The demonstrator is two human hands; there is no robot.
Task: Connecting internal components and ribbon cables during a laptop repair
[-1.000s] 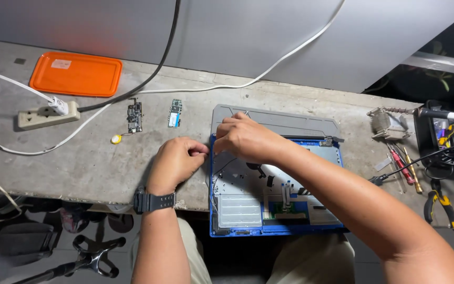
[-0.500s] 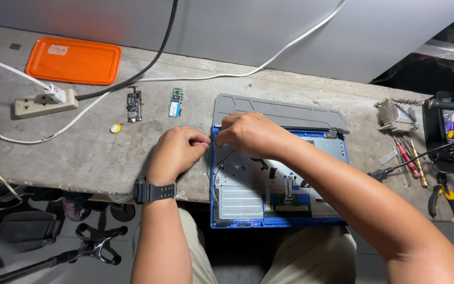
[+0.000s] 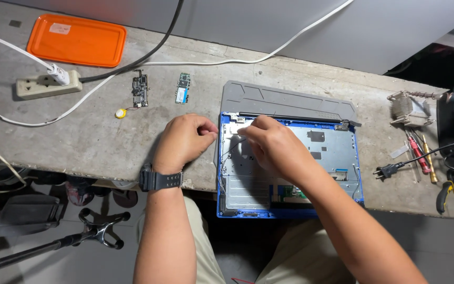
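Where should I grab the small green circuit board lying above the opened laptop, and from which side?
Take the green circuit board by its two long edges, coming straight down from above. It is a narrow strip lying flat on the concrete bench, long axis running away from you, so a pinch across its short width probably fits best. Bare bench on both sides leaves finger room; the darker board lies apart to its left.
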